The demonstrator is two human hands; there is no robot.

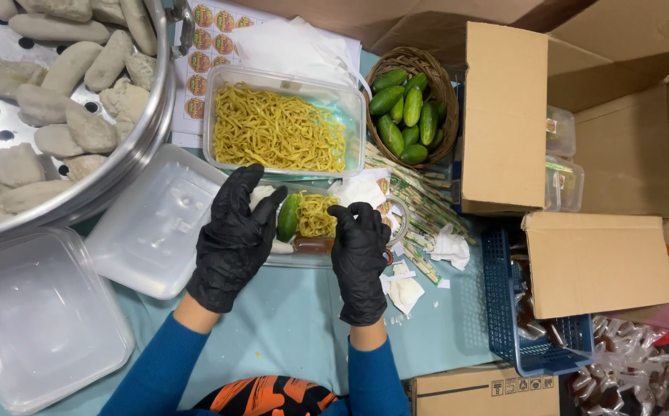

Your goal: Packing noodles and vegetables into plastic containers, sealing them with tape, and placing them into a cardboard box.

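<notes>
At the middle of the desk (288, 323), between two black-gloved hands: a small clear plastic tray (304, 258) with a cucumber (288, 218), a heap of yellow noodles (317, 215), a pale dumpling piece (260, 194) and a dark sauce packet (313, 246). Likely light, thin-walled and easily flexed, the contents loose and prone to sliding; best taken by both short ends, low and level, never pinched at the rim. Left hand (234, 239) curled over the tray's left end, fingers half closed on the pale piece, touching it. Right hand (360, 258) at the tray's right edge, fingers bent downward; cannot tell whether anything sits in its grip.

Just beyond, a larger clear tub of noodles (280, 127). Farther right, a wicker basket of cucumbers (411, 100) and open cardboard boxes (504, 115). Right of the tray, wrapped chopsticks (419, 204) and crumpled tissue (451, 248), then a blue plastic crate (504, 308). Left, two clear lids (157, 223), one near, one at the left edge. Far left, a perforated steel steamer pan (146, 131) piled with grey dumplings (50, 85).
</notes>
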